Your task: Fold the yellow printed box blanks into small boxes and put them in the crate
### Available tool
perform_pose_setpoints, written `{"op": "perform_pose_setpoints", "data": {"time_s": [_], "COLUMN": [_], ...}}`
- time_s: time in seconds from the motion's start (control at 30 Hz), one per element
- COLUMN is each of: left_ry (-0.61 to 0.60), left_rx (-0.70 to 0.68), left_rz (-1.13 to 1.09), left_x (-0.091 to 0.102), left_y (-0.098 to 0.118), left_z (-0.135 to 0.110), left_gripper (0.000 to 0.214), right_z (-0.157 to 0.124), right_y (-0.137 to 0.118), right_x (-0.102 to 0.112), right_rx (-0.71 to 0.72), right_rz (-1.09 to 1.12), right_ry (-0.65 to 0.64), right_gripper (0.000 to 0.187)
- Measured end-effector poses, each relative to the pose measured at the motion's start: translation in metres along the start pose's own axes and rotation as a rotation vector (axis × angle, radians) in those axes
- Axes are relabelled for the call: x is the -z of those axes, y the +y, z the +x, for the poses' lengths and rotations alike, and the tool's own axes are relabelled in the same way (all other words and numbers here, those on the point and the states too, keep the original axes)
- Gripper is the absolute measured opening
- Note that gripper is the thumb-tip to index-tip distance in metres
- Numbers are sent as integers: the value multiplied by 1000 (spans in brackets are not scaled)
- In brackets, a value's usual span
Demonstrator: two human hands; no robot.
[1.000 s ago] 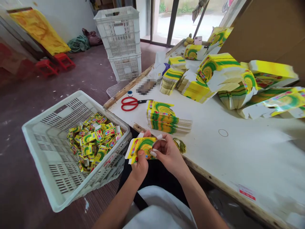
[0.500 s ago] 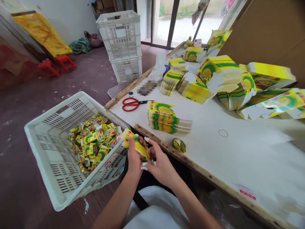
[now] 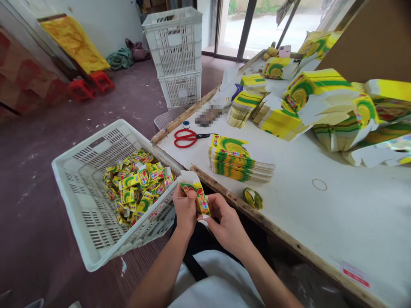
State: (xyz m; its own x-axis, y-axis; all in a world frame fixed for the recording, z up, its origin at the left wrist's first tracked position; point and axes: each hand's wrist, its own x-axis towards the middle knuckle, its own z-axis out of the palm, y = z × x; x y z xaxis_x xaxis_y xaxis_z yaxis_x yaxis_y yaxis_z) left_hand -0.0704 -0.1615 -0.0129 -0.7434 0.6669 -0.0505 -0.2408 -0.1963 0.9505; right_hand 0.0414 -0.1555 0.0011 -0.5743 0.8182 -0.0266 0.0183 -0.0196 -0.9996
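Observation:
A small yellow-green printed carton (image 3: 199, 194) is held between my two hands over my lap, its white flaps standing up at the far end. My left hand (image 3: 186, 209) grips its left side, thumb on the printed face. At the near right end, the fingers and thumb of my right hand (image 3: 221, 216) pinch the carton; white covers show on some fingertips. Left of my hands, a white plastic crate (image 3: 93, 252) holds a heap of similar small cartons (image 3: 138, 184). On the table (image 3: 289, 205) beyond lies a fanned stack of flat cartons (image 3: 237, 158).
Red-handled scissors (image 3: 186, 139) and a small blue-topped spool (image 3: 186, 124) lie near the table's corner. Toward the edge are a crumpled green-yellow piece (image 3: 253, 198) and, farther right, a rubber band (image 3: 319, 185). Bundled cartons (image 3: 314, 94) fill the back. Stacked white crates (image 3: 175, 55) stand behind.
The carton has turned in my hands; a red-printed face and raised white end flaps now show. Both hands still hold it. The whole view has shifted, moving the surroundings rightward.

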Motion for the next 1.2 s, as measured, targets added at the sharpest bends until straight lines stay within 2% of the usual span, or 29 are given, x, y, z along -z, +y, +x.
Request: {"op": "perform_pose_setpoints", "data": {"time_s": [0.13,0.23,0.3,0.37,0.43,0.47,0.53,0.57,0.6,0.7,0.73,0.8,0.87,0.97,1.03,1.1,1.2], "left_ry": [-9,-96,-107,-112,-241,-342,-556,-639,-685,-681,-668,-668,-687,-777,-828,-829,-835], "left_rx": [36,53,-32,-219,-385,-419,-377,-332,-297,-266,-267,-268,-279,-321,-349,-363,-316], "left_rz": [2,-68,-118,-66,173,334,626,722,779,847,863,886,884,849,828,822,847], "left_x": [4,10,15,20,22,22,18,15,12,6,5,4,4,4,4,5,6], "left_y": [-2,6,19,36,51,56,59,57,54,42,38,33,30,27,25,24,20], "left_z": [6,9,9,8,5,4,1,0,-1,-6,-8,-14,-19,-23,-24,-23,-20], "left_gripper": [49,41,40,41,54,66,79,76,70,59,60,64,68,70,67,57,46], "right_z": [6,7,6,5,3,2,0,-1,-2,-3,-3,-2,-1,1,3,3,0], "right_y": [0,-8,-16,-23,-28,-28,-27,-26,-23,-13,-10,-3,2,9,14,17,17], "right_x": [14,38,53,62,64,62,55,51,48,41,40,37,34,28,27,28,30], "right_rx": [37,180,309,418,507,551,629,652,658,528,443,234,32,-147,-181,-178,-58], "right_rz": [-14,-228,-471,-699,-823,-845,-837,-811,-762,-447,-307,-54,143,337,390,369,182], "right_ry": [55,198,319,370,319,260,165,176,240,566,613,542,363,182,144,147,162], "right_gripper": [11,18,26,31,33,35,38,39,40,62,68,65,56,52,54,58,62]}}
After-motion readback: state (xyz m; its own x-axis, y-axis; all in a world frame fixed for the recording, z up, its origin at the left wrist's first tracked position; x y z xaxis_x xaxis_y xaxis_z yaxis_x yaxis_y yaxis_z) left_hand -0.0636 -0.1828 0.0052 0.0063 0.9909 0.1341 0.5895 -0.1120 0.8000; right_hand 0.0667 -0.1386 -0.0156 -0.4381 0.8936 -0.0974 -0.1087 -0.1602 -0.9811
